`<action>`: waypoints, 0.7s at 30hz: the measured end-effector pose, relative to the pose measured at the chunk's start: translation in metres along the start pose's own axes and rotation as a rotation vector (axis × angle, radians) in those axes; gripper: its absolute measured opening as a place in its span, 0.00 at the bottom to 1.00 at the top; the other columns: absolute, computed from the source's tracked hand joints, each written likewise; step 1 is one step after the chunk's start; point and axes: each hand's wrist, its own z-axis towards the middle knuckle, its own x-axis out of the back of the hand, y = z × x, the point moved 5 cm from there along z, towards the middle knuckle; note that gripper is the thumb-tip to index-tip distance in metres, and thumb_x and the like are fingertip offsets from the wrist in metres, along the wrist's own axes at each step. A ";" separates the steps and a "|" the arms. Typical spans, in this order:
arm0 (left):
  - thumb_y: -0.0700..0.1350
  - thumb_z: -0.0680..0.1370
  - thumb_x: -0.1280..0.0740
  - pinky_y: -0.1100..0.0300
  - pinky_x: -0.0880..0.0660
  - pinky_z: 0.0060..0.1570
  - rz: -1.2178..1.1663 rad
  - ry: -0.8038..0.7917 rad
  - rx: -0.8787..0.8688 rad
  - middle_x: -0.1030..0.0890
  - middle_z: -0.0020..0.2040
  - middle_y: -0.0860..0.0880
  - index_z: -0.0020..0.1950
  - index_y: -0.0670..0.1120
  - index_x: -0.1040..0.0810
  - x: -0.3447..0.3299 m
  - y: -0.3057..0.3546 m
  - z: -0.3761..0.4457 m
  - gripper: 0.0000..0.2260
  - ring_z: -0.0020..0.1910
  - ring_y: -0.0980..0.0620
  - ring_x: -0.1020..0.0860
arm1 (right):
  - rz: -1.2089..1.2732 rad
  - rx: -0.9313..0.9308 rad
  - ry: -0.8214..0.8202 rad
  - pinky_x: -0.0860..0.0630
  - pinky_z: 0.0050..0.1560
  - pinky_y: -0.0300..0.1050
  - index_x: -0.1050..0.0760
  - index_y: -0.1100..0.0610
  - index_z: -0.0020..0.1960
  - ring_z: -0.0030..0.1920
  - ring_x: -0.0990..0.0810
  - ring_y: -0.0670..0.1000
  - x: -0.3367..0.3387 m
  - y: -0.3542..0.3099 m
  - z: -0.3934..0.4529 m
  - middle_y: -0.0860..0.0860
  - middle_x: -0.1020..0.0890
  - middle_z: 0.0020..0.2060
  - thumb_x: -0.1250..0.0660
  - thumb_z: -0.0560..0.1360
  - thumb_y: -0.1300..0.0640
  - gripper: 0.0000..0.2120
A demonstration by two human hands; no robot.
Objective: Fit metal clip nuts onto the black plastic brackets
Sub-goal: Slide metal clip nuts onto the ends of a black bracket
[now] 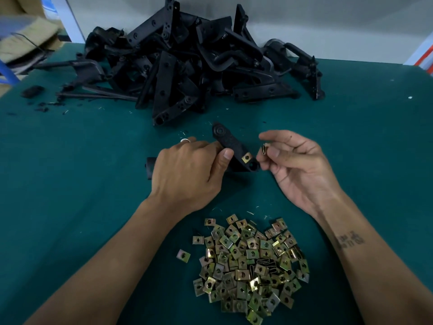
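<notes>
Left hand (187, 170) grips bracket (230, 146); right hand (295, 165) pinches clip nut (265, 149).

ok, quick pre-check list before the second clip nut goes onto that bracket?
1. Black plastic bracket gripped by left hand: ok.
2. First brass-coloured metal clip nut seated near bracket's end: ok.
3. Second clip nut pinched in right hand: ok.
4. Its open side facing the bracket: cannot tell.
5. Free slot for it on bracket: cannot tell.
6. Pile of loose clip nuts on green table near: ok.
</notes>
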 end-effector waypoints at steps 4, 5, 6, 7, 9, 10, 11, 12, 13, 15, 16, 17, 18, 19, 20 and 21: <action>0.56 0.84 0.48 0.61 0.48 0.28 0.039 0.021 0.065 0.36 0.31 0.56 0.35 0.51 0.39 0.002 -0.003 0.001 0.19 0.32 0.50 0.37 | 0.093 -0.093 -0.126 0.18 0.39 0.37 0.15 0.61 0.46 0.36 0.14 0.54 -0.002 -0.004 -0.007 0.60 0.14 0.38 0.22 0.66 0.63 0.09; 0.56 0.84 0.48 0.60 0.47 0.28 0.051 0.022 0.076 0.36 0.31 0.56 0.35 0.51 0.39 0.002 -0.004 0.001 0.19 0.32 0.50 0.37 | 0.105 -0.118 -0.169 0.17 0.39 0.37 0.15 0.62 0.47 0.36 0.14 0.54 -0.004 -0.004 -0.009 0.60 0.14 0.38 0.21 0.66 0.63 0.10; 0.56 0.84 0.48 0.60 0.46 0.29 0.060 0.022 0.087 0.36 0.31 0.55 0.35 0.51 0.39 0.002 -0.004 0.002 0.19 0.32 0.50 0.36 | 0.105 -0.135 -0.206 0.17 0.39 0.38 0.15 0.61 0.46 0.36 0.14 0.54 -0.005 -0.004 -0.011 0.60 0.14 0.38 0.20 0.66 0.62 0.10; 0.56 0.84 0.49 0.59 0.45 0.29 0.066 0.023 0.098 0.35 0.31 0.55 0.35 0.50 0.38 0.002 -0.005 0.002 0.20 0.32 0.49 0.36 | 0.100 -0.145 -0.236 0.17 0.39 0.39 0.16 0.61 0.46 0.36 0.14 0.54 -0.007 -0.003 -0.012 0.60 0.15 0.38 0.20 0.66 0.62 0.10; 0.57 0.85 0.49 0.59 0.45 0.29 0.072 0.024 0.109 0.35 0.30 0.55 0.35 0.50 0.38 0.002 -0.005 0.002 0.20 0.32 0.49 0.36 | 0.113 -0.152 -0.278 0.18 0.39 0.41 0.17 0.62 0.44 0.37 0.16 0.53 -0.012 -0.002 -0.014 0.59 0.16 0.38 0.19 0.66 0.62 0.10; 0.57 0.85 0.49 0.59 0.45 0.29 0.073 0.023 0.112 0.35 0.30 0.55 0.35 0.50 0.38 0.002 -0.005 0.001 0.20 0.32 0.49 0.36 | 0.124 -0.151 -0.291 0.19 0.39 0.40 0.18 0.62 0.43 0.37 0.18 0.53 -0.014 -0.002 -0.014 0.59 0.17 0.38 0.19 0.66 0.62 0.10; 0.57 0.85 0.50 0.59 0.46 0.29 0.072 0.020 0.113 0.34 0.30 0.55 0.35 0.50 0.38 0.002 -0.006 0.001 0.21 0.32 0.49 0.36 | 0.129 -0.148 -0.298 0.20 0.38 0.40 0.19 0.62 0.42 0.36 0.19 0.52 -0.015 -0.002 -0.014 0.59 0.17 0.37 0.19 0.65 0.62 0.10; 0.57 0.85 0.50 0.59 0.46 0.29 0.072 0.020 0.115 0.35 0.30 0.55 0.35 0.50 0.38 0.002 -0.006 0.001 0.21 0.31 0.49 0.36 | 0.131 -0.143 -0.303 0.21 0.37 0.39 0.19 0.62 0.43 0.35 0.20 0.51 -0.017 -0.003 -0.014 0.58 0.18 0.36 0.19 0.65 0.62 0.11; 0.57 0.85 0.50 0.59 0.47 0.29 0.070 0.022 0.117 0.35 0.30 0.55 0.35 0.50 0.38 0.002 -0.006 0.001 0.21 0.31 0.49 0.36 | 0.132 -0.140 -0.305 0.23 0.37 0.39 0.19 0.62 0.44 0.34 0.22 0.51 -0.017 -0.004 -0.014 0.57 0.18 0.36 0.19 0.65 0.62 0.11; 0.57 0.85 0.50 0.60 0.48 0.29 0.067 0.031 0.125 0.36 0.30 0.55 0.35 0.50 0.38 0.004 -0.006 0.001 0.20 0.31 0.48 0.37 | 0.125 -0.138 -0.306 0.24 0.38 0.37 0.17 0.64 0.49 0.34 0.24 0.50 -0.018 -0.005 -0.015 0.55 0.19 0.35 0.19 0.66 0.62 0.14; 0.57 0.85 0.50 0.60 0.48 0.29 0.066 0.031 0.129 0.36 0.30 0.55 0.35 0.50 0.38 0.004 -0.006 0.001 0.20 0.31 0.48 0.37 | 0.120 -0.142 -0.308 0.24 0.39 0.37 0.17 0.65 0.52 0.35 0.24 0.49 -0.018 -0.006 -0.015 0.55 0.18 0.36 0.20 0.67 0.62 0.15; 0.57 0.85 0.50 0.59 0.48 0.29 0.066 0.028 0.134 0.36 0.30 0.55 0.35 0.50 0.38 0.004 -0.007 0.001 0.21 0.31 0.48 0.37 | 0.118 -0.146 -0.312 0.24 0.40 0.37 0.17 0.66 0.53 0.37 0.23 0.49 -0.018 -0.006 -0.016 0.55 0.17 0.38 0.21 0.68 0.62 0.16; 0.58 0.85 0.50 0.59 0.47 0.29 0.066 0.023 0.137 0.35 0.30 0.55 0.35 0.50 0.37 0.004 -0.007 0.001 0.21 0.31 0.48 0.36 | 0.120 -0.148 -0.319 0.24 0.41 0.37 0.17 0.67 0.53 0.38 0.22 0.48 -0.018 -0.006 -0.016 0.55 0.16 0.40 0.21 0.68 0.63 0.15; 0.58 0.85 0.51 0.59 0.47 0.29 0.063 0.019 0.139 0.35 0.30 0.55 0.35 0.50 0.37 0.003 -0.007 0.001 0.21 0.31 0.48 0.36 | 0.127 -0.151 -0.328 0.23 0.42 0.37 0.17 0.67 0.53 0.39 0.22 0.49 -0.019 -0.006 -0.017 0.56 0.16 0.41 0.22 0.69 0.64 0.14; 0.58 0.85 0.51 0.59 0.47 0.29 0.061 0.019 0.140 0.36 0.30 0.55 0.35 0.50 0.37 0.003 -0.007 0.001 0.21 0.31 0.48 0.36 | 0.134 -0.155 -0.336 0.23 0.42 0.37 0.16 0.67 0.52 0.39 0.22 0.49 -0.020 -0.006 -0.017 0.57 0.16 0.42 0.22 0.69 0.64 0.13; 0.58 0.85 0.50 0.59 0.48 0.29 0.060 0.021 0.141 0.36 0.30 0.55 0.35 0.50 0.37 0.003 -0.007 0.001 0.21 0.31 0.48 0.36 | 0.136 -0.159 -0.341 0.23 0.42 0.38 0.17 0.67 0.50 0.39 0.23 0.50 -0.021 -0.005 -0.017 0.57 0.17 0.42 0.22 0.69 0.64 0.12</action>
